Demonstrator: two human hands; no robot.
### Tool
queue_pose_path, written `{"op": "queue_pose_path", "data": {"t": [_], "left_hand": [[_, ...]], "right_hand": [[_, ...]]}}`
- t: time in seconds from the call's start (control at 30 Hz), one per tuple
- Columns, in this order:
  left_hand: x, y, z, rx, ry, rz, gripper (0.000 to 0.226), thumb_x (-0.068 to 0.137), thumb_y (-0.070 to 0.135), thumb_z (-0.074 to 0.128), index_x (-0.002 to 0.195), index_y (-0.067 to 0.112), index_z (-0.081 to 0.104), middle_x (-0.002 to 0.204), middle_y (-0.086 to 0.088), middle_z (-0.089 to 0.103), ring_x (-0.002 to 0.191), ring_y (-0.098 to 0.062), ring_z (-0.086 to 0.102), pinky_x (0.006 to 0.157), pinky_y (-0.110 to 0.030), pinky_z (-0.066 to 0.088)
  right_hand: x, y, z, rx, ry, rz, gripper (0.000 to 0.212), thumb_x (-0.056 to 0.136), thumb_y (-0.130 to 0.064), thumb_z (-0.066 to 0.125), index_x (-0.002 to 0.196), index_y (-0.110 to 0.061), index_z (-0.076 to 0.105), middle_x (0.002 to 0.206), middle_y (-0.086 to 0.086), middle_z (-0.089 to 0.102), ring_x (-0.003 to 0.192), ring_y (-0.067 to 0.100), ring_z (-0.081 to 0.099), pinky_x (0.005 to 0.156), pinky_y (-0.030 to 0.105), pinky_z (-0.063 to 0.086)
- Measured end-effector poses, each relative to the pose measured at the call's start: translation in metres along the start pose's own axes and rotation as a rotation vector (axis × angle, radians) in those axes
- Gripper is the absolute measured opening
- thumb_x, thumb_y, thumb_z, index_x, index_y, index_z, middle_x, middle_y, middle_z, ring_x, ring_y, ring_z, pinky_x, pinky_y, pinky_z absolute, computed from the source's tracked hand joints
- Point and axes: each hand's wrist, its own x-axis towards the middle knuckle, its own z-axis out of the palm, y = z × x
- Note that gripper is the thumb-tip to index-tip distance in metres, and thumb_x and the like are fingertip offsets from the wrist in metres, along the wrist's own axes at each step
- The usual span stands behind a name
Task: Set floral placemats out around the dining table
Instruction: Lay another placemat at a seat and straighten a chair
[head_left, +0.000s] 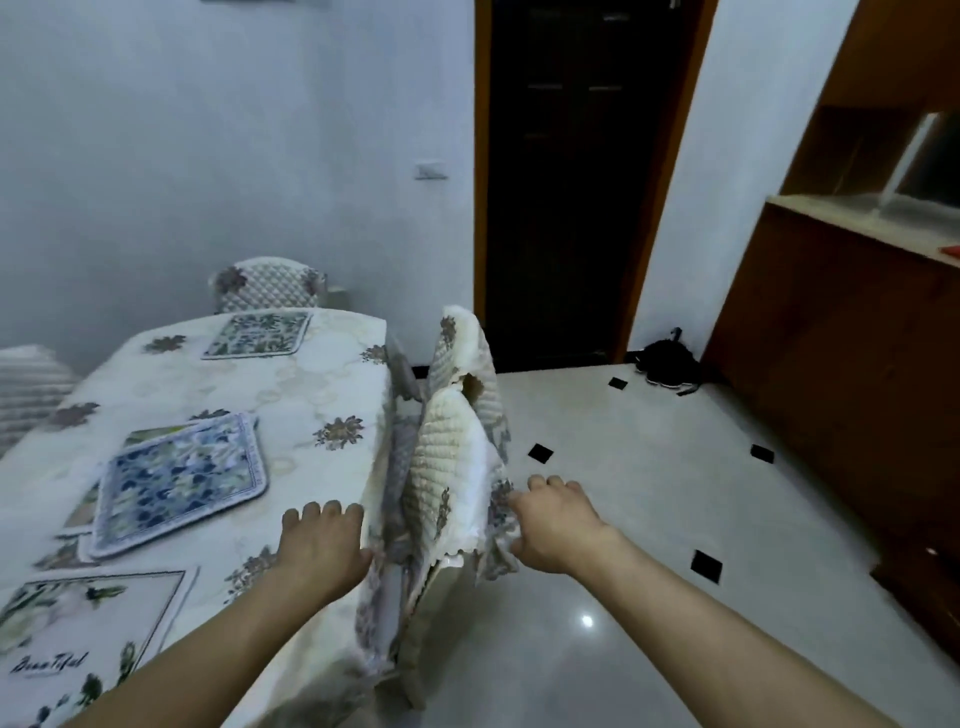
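Note:
Floral placemats lie on the dining table (218, 395), which wears a flowered cloth. One placemat (257, 334) sits at the far end. A blue floral placemat (182, 478) tops a small stack in the middle. A larger placemat with lettering (78, 639) lies at the near left corner. Against the table's right side stands a chair with a quilted cover (449, 467). My left hand (322, 543) grips the left edge of its back, beside the table edge. My right hand (556, 525) grips the right edge. Neither hand holds a placemat.
A second covered chair (462, 343) stands just beyond the held one, and another chair (270, 283) at the table's far end. To the right are a glossy tiled floor (649, 519), a dark doorway (561, 182), a wooden cabinet (841, 364) and shoes (670, 364).

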Motion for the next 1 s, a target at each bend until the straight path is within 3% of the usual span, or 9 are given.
{"op": "queue_pose_path", "data": {"t": [0.2, 0.47, 0.57, 0.83, 1.0], "left_hand": [[0.022, -0.007, -0.001, -0.037, -0.086, -0.301, 0.048, 0.085, 0.058, 0.045, 0.117, 0.023, 0.051, 0.118, -0.002, 0.060, 0.111, -0.027, 0.053, 0.091, -0.044, 0.039], [0.048, -0.040, 0.016, -0.087, -0.135, -0.620, 0.045, 0.087, 0.055, 0.046, 0.117, 0.022, 0.051, 0.117, -0.004, 0.059, 0.112, -0.029, 0.053, 0.094, -0.044, 0.037], [0.081, -0.059, 0.030, -0.092, -0.158, -0.687, 0.046, 0.088, 0.056, 0.046, 0.118, 0.022, 0.051, 0.119, -0.003, 0.059, 0.114, -0.028, 0.053, 0.095, -0.043, 0.038], [0.156, -0.075, 0.046, -0.154, -0.201, -0.786, 0.049, 0.087, 0.056, 0.048, 0.120, 0.021, 0.046, 0.118, -0.004, 0.058, 0.111, -0.028, 0.052, 0.092, -0.043, 0.038], [0.177, -0.085, 0.042, -0.205, -0.201, -0.945, 0.049, 0.088, 0.053, 0.050, 0.123, 0.019, 0.044, 0.120, -0.007, 0.057, 0.114, -0.032, 0.050, 0.097, -0.047, 0.036]], "right_hand": [[0.116, 0.027, -0.034, -0.021, 0.023, -0.283, 0.041, 0.087, -0.044, 0.059, 0.116, -0.015, 0.052, 0.118, 0.016, 0.054, 0.111, 0.037, 0.052, 0.090, 0.047, 0.043], [0.244, -0.027, -0.049, -0.067, 0.012, -0.628, 0.039, 0.086, -0.034, 0.058, 0.120, -0.016, 0.052, 0.122, 0.016, 0.056, 0.113, 0.037, 0.053, 0.094, 0.047, 0.045], [0.290, -0.046, -0.048, -0.114, 0.015, -0.685, 0.036, 0.084, -0.032, 0.058, 0.115, -0.015, 0.053, 0.117, 0.015, 0.056, 0.110, 0.037, 0.055, 0.090, 0.046, 0.044], [0.409, -0.061, -0.046, -0.207, -0.066, -0.751, 0.042, 0.087, -0.036, 0.058, 0.123, -0.015, 0.051, 0.123, 0.015, 0.055, 0.116, 0.035, 0.053, 0.094, 0.045, 0.044], [0.476, -0.091, -0.034, -0.259, -0.080, -0.906, 0.046, 0.087, -0.043, 0.057, 0.125, -0.018, 0.050, 0.125, 0.012, 0.055, 0.116, 0.033, 0.052, 0.098, 0.047, 0.039]]}}
